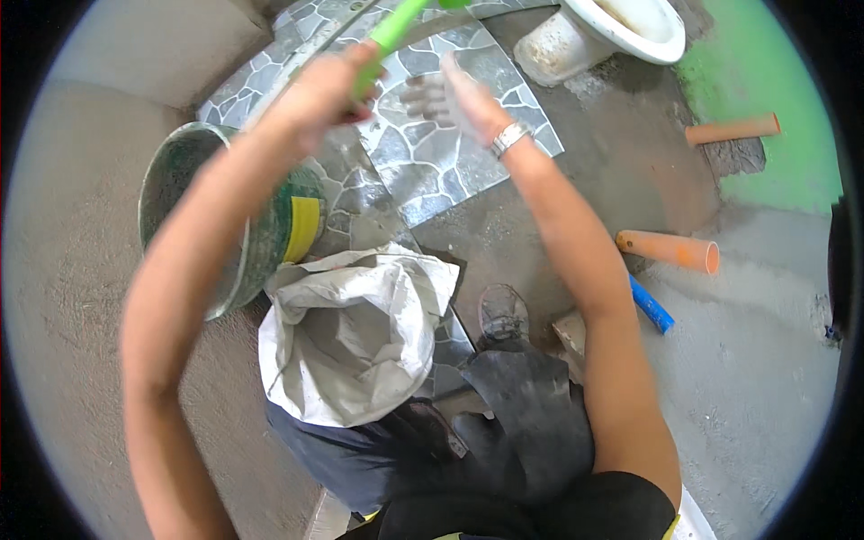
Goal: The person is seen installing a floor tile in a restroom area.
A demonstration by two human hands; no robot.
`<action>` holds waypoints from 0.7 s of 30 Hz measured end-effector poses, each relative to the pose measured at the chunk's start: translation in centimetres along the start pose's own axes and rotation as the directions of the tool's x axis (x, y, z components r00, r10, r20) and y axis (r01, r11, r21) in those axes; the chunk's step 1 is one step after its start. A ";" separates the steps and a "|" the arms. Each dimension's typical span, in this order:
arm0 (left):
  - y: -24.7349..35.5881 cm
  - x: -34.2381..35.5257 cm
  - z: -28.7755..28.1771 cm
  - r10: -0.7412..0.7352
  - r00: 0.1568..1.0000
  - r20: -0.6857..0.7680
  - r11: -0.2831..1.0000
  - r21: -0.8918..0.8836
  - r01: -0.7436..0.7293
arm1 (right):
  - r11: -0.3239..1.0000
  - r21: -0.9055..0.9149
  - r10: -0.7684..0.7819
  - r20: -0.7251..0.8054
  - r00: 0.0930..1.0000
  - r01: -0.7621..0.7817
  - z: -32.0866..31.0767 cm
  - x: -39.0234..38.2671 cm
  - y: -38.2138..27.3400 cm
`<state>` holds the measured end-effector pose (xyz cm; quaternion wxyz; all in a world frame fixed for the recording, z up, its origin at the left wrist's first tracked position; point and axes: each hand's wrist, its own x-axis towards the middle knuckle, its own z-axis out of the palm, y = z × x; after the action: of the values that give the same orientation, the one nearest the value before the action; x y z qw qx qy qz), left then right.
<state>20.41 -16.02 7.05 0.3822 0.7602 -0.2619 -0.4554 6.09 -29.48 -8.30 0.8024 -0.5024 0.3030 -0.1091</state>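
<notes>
My left hand (pixel 337 90) is closed around the bright green handle (pixel 396 27) of a mallet-like tool; the tool's head is mostly cut off by the upper edge. My right hand (pixel 459 99), dusty and with a metal watch (pixel 511 138) at the wrist, is open with fingers spread, holding nothing. It is over a large grey floor tile (pixel 432 180) with a white stone-shaped pattern. Whether the palm touches the tile I cannot tell. Both hands are slightly blurred.
A green bucket (pixel 261 261) with a yellow patch tilts at left, beside an opened white sack (pixel 297 382) of grey powder. A white toilet bowl (pixel 652 40) stands at the far right. Orange pipes (pixel 670 250) and a blue pipe (pixel 652 306) stick out at right.
</notes>
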 end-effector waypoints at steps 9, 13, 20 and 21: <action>-16.7 7.0 13.8 0.212 0.931 0.296 0.828 0.452 -0.332 | 0.884 -0.396 0.058 -0.432 0.900 -0.247 -7.0 -4.2 0.8; -18.4 14.6 11.6 0.111 0.982 0.151 0.384 0.905 -0.182 | 0.935 -0.165 0.261 -0.280 0.924 -0.314 -9.1 -4.8 3.7; -20.0 17.0 8.6 0.069 0.991 0.113 0.398 0.908 -0.131 | 0.937 -0.251 0.127 -0.404 0.906 -0.243 -8.9 -6.2 6.4; -19.8 16.9 8.6 0.076 0.991 0.107 0.381 0.916 -0.128 | 0.956 -0.241 0.068 -0.364 0.929 -0.165 -8.1 -6.6 7.3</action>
<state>21.27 -20.28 -20.07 -0.0811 0.8159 -0.5252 -0.2280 -4.92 -28.86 -14.74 0.6651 -0.5594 0.4829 -0.1070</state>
